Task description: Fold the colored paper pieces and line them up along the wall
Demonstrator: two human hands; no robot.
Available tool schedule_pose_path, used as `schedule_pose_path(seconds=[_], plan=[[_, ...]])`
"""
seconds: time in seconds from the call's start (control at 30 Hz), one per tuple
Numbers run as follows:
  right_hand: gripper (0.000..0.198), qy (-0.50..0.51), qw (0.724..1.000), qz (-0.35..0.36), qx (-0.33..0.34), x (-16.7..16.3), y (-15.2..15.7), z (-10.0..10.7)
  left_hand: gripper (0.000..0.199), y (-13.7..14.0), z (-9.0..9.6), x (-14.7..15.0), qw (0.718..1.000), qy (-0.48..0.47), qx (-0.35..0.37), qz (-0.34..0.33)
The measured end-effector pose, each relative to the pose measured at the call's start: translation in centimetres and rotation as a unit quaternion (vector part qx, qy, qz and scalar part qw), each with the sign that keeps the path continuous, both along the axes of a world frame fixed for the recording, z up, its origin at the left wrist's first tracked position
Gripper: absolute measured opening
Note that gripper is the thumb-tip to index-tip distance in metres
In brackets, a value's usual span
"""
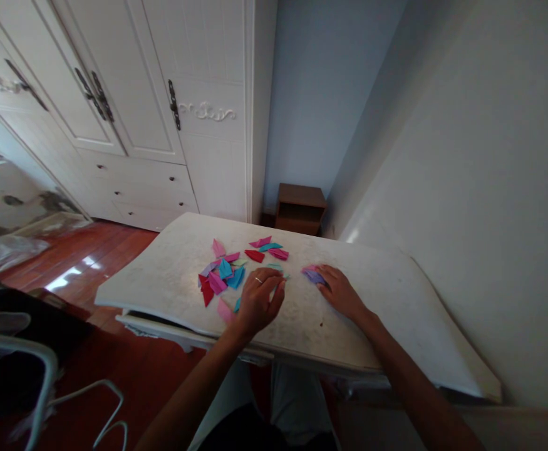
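Observation:
Small folded paper pieces in several colours lie in a loose pile on the white table. My left hand, with a ring on one finger, is beside the pile's right edge. Its fingers are curled together, and a sliver of light green folded paper shows at the fingertips. To the right, the fingers of my right hand close over a purple folded paper piece, which overlaps a pink one. Those fingers partly cover both pieces. A pale pink piece lies by my left wrist.
Beyond the pile, a small group has a red piece and a blue piece. The white table meets the wall on the right. A brown cabinet and a white wardrobe stand behind. White tubing is at lower left.

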State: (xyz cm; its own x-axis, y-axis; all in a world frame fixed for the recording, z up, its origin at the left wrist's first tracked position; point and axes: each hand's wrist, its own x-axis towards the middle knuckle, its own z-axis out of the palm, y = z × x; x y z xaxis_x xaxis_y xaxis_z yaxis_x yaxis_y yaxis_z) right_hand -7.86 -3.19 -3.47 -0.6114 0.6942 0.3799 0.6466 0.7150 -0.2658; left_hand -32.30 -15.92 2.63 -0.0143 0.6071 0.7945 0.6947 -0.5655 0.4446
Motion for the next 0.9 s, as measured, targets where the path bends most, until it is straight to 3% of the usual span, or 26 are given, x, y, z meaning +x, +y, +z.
schedule_pose_path(seconds=[0.17,0.33,0.5,0.7,0.83,0.9], plan=[[0.04,0.03,0.996,0.076,-0.033,-3.8,-1.5,2.0,0.013,-1.1,-1.3,2.8,0.996,0.029,-0.057,-0.066],[0.04,0.177,0.975,0.019,-0.134,-3.9,-1.2,2.2,0.016,-1.1,-3.3,3.8,0.986,0.08,-0.116,-0.087],[0.046,0.278,0.923,-0.023,-0.266,-2.7,-0.9,1.5,0.022,-0.2,-3.9,4.6,0.982,0.058,-0.169,-0.057],[0.056,0.382,0.84,-0.025,-0.384,-3.0,-1.4,2.5,0.041,2.1,-4.2,5.8,0.965,-0.074,-0.249,-0.011],[0.054,0.439,0.791,-0.019,-0.426,-3.1,-1.6,3.2,0.036,3.7,-4.2,6.2,0.963,-0.049,-0.264,0.016],[0.052,0.446,0.784,-0.014,-0.431,-3.1,-1.6,3.2,0.038,4.4,-4.0,6.4,0.959,-0.024,-0.283,0.028]])
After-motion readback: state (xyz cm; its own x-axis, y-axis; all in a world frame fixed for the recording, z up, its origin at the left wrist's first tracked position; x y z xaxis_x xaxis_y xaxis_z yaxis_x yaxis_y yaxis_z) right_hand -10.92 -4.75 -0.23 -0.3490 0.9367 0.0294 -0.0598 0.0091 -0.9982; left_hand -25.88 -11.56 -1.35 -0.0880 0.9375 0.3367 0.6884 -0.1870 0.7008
